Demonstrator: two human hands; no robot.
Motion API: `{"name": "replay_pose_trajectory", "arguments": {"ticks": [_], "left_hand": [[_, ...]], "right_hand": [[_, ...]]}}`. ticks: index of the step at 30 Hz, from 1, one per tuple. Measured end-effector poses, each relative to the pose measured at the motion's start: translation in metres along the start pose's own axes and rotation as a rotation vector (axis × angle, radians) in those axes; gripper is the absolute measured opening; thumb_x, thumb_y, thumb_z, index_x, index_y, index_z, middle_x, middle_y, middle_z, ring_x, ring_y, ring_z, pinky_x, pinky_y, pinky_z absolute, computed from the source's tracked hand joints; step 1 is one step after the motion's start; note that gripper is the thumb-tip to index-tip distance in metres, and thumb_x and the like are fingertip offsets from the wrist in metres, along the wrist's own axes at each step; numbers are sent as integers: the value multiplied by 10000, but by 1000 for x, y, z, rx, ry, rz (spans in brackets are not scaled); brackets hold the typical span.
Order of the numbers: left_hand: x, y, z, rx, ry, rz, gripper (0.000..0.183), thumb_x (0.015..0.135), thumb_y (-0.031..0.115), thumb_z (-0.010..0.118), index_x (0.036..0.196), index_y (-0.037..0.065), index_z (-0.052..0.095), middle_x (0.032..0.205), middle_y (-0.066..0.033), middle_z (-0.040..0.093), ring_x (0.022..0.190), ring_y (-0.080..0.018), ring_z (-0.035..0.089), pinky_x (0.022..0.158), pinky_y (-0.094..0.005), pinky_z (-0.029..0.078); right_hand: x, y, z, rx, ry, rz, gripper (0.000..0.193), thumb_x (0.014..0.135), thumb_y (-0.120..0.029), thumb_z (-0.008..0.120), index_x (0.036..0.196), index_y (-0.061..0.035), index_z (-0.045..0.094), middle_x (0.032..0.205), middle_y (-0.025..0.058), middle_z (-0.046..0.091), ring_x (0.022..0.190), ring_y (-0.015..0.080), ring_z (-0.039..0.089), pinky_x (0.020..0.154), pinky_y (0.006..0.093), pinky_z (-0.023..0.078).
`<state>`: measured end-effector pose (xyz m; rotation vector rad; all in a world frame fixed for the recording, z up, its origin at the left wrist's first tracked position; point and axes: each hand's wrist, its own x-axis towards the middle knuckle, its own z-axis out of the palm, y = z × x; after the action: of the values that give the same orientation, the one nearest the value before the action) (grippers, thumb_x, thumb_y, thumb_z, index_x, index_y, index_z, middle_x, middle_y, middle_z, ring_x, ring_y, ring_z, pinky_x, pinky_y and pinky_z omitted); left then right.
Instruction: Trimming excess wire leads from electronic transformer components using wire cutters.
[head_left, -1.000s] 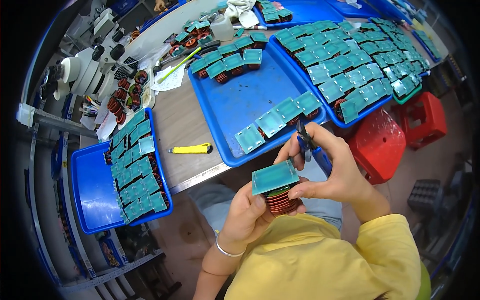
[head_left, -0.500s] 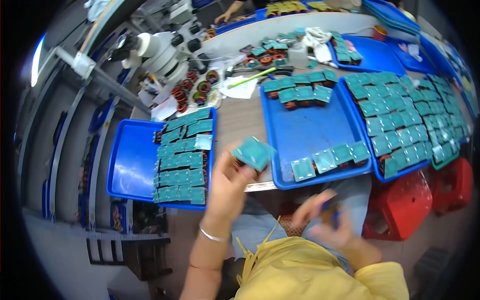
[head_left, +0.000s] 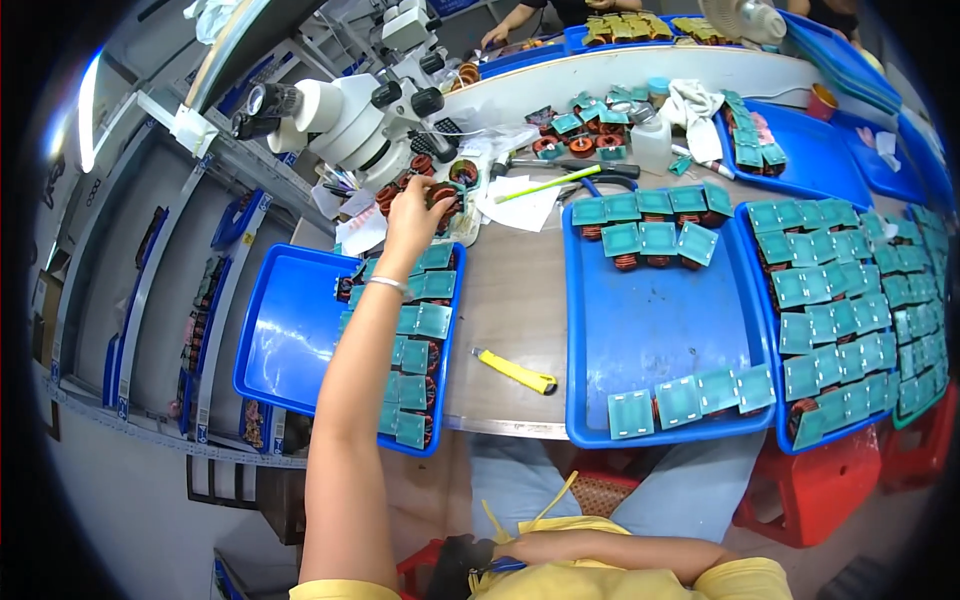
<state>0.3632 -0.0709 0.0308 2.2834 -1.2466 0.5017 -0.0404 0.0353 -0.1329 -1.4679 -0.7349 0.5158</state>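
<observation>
My left hand (head_left: pixel 412 222) reaches over the left tray to the loose copper coils (head_left: pixel 388 197). Its fingers are closed around a dark reddish coil (head_left: pixel 443 197) at the edge of the pile. Below that arm, the blue left tray (head_left: pixel 285 330) bears rows of coils topped with teal square plates (head_left: pixel 432 318). My right forearm (head_left: pixel 610 548) lies across my lap, pointing left. The right hand's fingers are hidden near a black item (head_left: pixel 462 562) at my waist, and what they hold does not show. On the table lies a yellow utility knife (head_left: pixel 515 371).
A blue middle tray (head_left: pixel 670 320) holds teal-topped coils along its far and near ends. Fuller trays (head_left: pixel 765 330) stand at the right, red stools (head_left: pixel 815 490) below. A microscope (head_left: pixel 345 120) stands at the back left. White paper (head_left: pixel 520 205) and a green pen (head_left: pixel 548 184) lie behind.
My left hand has gone from the table's front edge, where it held a teal-topped coil, to the coils at the back left. My right hand has drawn in to my waist. The view has shifted.
</observation>
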Motion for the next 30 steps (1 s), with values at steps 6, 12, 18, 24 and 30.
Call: {"name": "replay_pose_trajectory", "arguments": {"ticks": [6, 12, 18, 24, 30], "left_hand": [[9, 11, 41, 362, -122, 2, 372, 677, 131, 711, 1026, 115, 584, 1005, -129, 575, 981, -318, 487, 781, -465, 424], [13, -9, 74, 250, -80, -195, 384, 734, 92, 639, 1084, 218, 543, 1132, -101, 437, 1030, -340, 437, 787, -539, 393], [22, -16, 97, 408, 74, -230, 333, 818, 99, 489, 1128, 220, 506, 1106, -100, 449, 1040, -337, 426, 790, -590, 351], [37, -12, 115, 501, 81, -224, 340, 815, 103, 473, 1146, 180, 479, 1103, -116, 463, 1030, -344, 436, 774, -654, 341], [52, -20, 123, 789, 91, -93, 292, 826, 158, 483, 1115, 162, 516, 992, -84, 542, 970, -304, 484, 808, -688, 319]], "right_hand": [[-8, 5, -18, 52, -25, 53, 366, 822, -188, 508, 1146, -30, 442, 940, 250, 590, 889, 384, 570, 728, 411, 436], [-20, 3, -30, 97, 10, 65, 403, 810, -176, 536, 1169, -27, 426, 926, 253, 592, 866, 391, 575, 721, 416, 439], [-26, 4, -37, 127, 17, 81, 414, 805, -151, 546, 1180, -27, 421, 925, 255, 593, 866, 389, 577, 727, 414, 439], [-30, 12, -36, 125, 116, 39, 409, 798, -119, 547, 1178, -32, 425, 990, 247, 588, 916, 376, 576, 762, 411, 442], [-30, 26, -29, 133, 191, 12, 392, 798, -141, 570, 1153, -38, 439, 995, 236, 589, 922, 369, 576, 760, 411, 443]]}}
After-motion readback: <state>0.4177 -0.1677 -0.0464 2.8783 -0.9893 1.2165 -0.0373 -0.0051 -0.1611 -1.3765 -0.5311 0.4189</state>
